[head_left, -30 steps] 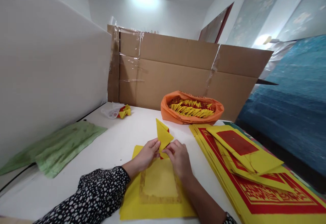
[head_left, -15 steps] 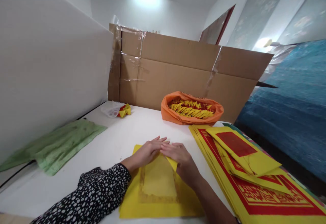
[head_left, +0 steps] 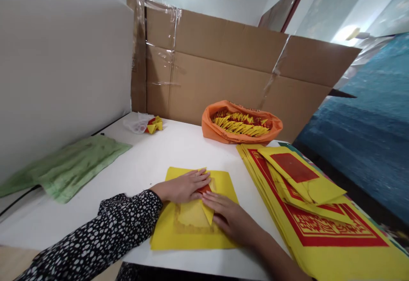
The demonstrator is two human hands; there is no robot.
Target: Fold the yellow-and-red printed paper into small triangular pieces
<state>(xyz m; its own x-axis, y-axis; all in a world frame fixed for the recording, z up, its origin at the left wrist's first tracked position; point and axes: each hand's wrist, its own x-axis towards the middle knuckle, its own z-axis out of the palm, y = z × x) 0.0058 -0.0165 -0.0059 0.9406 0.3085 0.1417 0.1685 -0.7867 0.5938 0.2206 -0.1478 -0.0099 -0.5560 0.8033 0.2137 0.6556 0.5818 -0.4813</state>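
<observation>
A square yellow sheet (head_left: 164,234) with a paler patch lies on the white table. On top of it is a small folded red and yellow paper (head_left: 207,212), partly hidden by both hands. My left hand (head_left: 185,186) lies flat on the upper part of the folded paper, its fingers stretched toward the right. My right hand (head_left: 228,217) rests on the lower right side of the same paper, fingers extended over it. The fingertips of both hands are close together, with some red showing between them.
An orange bag (head_left: 209,129) full of folded papers stands at the back. Stacked yellow and red sheets (head_left: 345,240) lie at right. A green cloth (head_left: 79,161) and clear plastic (head_left: 139,123) with folded pieces are at left. Cardboard (head_left: 220,76) stands behind.
My hands have moved apart from their touching position, the right one down toward me. Red now shows on the folded paper between them. The camera view has tilted downward.
</observation>
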